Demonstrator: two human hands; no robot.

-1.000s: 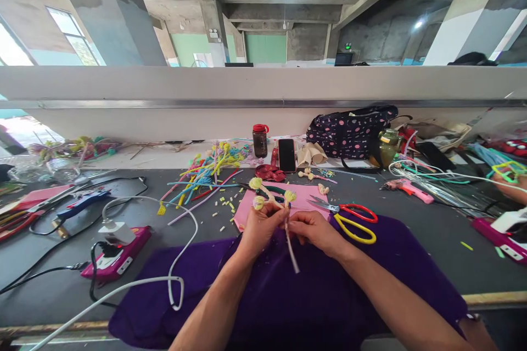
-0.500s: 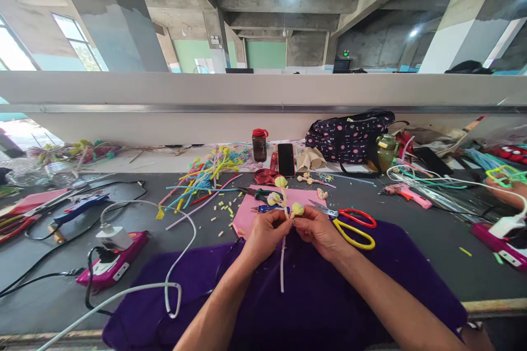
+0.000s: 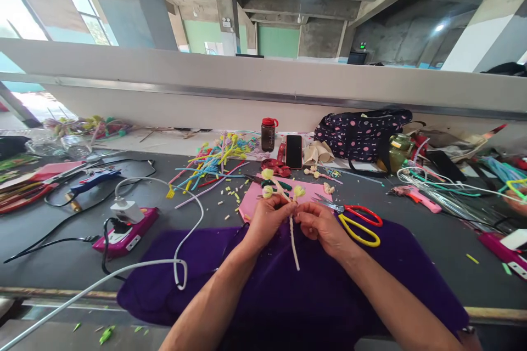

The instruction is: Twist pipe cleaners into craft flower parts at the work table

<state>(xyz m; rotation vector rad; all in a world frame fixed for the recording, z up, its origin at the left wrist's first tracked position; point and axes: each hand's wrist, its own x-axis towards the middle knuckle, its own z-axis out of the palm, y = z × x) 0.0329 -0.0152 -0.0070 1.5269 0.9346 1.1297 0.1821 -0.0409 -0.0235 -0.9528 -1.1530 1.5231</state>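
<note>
Left hand (image 3: 267, 224) and right hand (image 3: 323, 226) pinch a slim, twisted pale stem (image 3: 293, 244) with round yellowish buds (image 3: 299, 192)

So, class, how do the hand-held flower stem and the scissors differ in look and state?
The flower stem is pale with yellowish buds; the scissors have one red and one yellow handle. The flower stem is held in the left hand, with the right hand close at it, while the scissors lie unheld. Both show some yellow.

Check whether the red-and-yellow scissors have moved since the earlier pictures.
No. Judged against the pink sheet, the scissors show no visible shift either way: their blades still lie across its right edge.
</note>
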